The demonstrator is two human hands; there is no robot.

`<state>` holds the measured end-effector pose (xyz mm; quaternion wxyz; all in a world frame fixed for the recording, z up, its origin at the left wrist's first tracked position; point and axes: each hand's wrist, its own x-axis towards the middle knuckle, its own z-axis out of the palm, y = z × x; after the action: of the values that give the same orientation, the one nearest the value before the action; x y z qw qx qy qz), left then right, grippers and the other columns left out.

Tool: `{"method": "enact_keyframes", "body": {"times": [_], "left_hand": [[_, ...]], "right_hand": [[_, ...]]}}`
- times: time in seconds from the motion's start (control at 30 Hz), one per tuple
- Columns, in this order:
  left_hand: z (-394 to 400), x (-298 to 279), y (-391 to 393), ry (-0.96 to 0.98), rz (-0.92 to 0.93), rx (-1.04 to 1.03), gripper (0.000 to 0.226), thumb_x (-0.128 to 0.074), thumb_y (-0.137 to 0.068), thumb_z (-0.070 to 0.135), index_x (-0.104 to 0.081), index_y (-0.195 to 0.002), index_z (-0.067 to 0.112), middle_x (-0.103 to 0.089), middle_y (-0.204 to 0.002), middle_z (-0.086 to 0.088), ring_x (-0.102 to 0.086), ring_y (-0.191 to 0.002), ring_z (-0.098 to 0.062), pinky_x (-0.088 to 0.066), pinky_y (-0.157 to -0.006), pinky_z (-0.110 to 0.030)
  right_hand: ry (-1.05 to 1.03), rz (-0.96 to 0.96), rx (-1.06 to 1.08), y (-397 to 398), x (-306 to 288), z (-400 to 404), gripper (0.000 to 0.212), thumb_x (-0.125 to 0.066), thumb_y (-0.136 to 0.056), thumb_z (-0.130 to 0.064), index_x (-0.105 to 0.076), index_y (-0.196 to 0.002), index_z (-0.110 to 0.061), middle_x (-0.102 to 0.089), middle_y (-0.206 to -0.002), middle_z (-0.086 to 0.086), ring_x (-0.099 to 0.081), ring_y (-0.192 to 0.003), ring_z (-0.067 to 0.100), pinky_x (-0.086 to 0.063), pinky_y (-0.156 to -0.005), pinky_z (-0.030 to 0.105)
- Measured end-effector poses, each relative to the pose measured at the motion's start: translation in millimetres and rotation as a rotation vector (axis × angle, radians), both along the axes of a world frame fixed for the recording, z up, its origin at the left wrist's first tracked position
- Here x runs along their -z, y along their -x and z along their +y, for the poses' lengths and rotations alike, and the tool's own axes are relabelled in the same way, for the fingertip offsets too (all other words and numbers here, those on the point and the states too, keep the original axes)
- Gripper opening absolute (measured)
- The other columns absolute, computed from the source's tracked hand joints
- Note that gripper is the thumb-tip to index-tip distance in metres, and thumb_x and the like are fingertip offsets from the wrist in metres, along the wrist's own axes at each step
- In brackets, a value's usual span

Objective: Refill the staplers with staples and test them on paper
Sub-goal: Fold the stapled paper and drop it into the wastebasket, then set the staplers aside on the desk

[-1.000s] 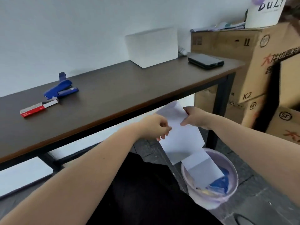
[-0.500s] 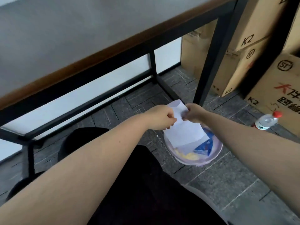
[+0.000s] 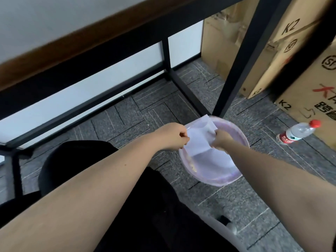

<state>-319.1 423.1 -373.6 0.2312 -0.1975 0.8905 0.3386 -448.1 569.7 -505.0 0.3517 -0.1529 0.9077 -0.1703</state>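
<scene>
A white sheet of paper (image 3: 198, 138) is held between both hands just above a round lilac waste bin (image 3: 241, 137) on the floor. My left hand (image 3: 172, 136) pinches the sheet's left edge. My right hand (image 3: 221, 140) grips its right edge, and the paper creases between them. More white paper (image 3: 212, 164) lies inside the bin below. No stapler or staple box is in view; the tabletop is cut off at the upper left.
The dark table's edge (image 3: 91, 31) and black frame leg (image 3: 240, 70) stand over the bin. Cardboard boxes (image 3: 298, 70) are stacked at the right. A plastic water bottle (image 3: 298, 132) with a red cap lies on the grey carpet. My dark-clothed lap fills the bottom.
My view has tipped down from the tabletop to the floor. Both hands have lowered the paper to the bin's rim, and the sheet is more crumpled.
</scene>
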Motion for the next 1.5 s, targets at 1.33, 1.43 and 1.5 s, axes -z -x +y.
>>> {"method": "enact_keyframes", "body": {"times": [1.33,1.43,1.5], "left_hand": [[-180.3,-288.2,-176.7,0.795,0.445,-0.584,0.02,-0.052,-0.09,0.033,-0.056,-0.104,0.021,-0.06,-0.113,-0.002,-0.055,-0.1,-0.021,-0.047,-0.084,-0.037],[-216.0,-287.1,-202.8,1.006,0.424,-0.72,0.032,-0.046,-0.093,0.038,-0.048,-0.119,0.022,-0.049,-0.127,-0.004,-0.045,-0.12,-0.026,-0.039,-0.094,-0.044],[-244.4,-287.8,-221.7,1.018,0.344,-0.814,0.04,-0.041,-0.094,0.038,-0.04,-0.132,0.026,-0.04,-0.141,-0.004,-0.032,-0.134,-0.029,-0.034,-0.101,-0.048]], "right_hand": [[0.592,0.649,-0.89,-149.6,-400.3,-271.7,0.013,-0.054,-0.087,-0.03,-0.065,-0.091,-0.023,-0.066,-0.096,-0.003,-0.058,-0.091,0.017,-0.051,-0.085,0.034],[0.613,0.597,-0.906,-161.0,-391.2,-308.8,0.014,-0.053,-0.088,-0.03,-0.063,-0.095,-0.024,-0.061,-0.09,-0.008,-0.058,-0.094,0.016,-0.049,-0.085,0.032],[0.627,0.592,-0.911,-167.9,-386.7,-331.0,0.018,-0.05,-0.091,-0.031,-0.062,-0.103,-0.025,-0.064,-0.099,-0.007,-0.057,-0.099,0.017,-0.047,-0.086,0.031]]}}
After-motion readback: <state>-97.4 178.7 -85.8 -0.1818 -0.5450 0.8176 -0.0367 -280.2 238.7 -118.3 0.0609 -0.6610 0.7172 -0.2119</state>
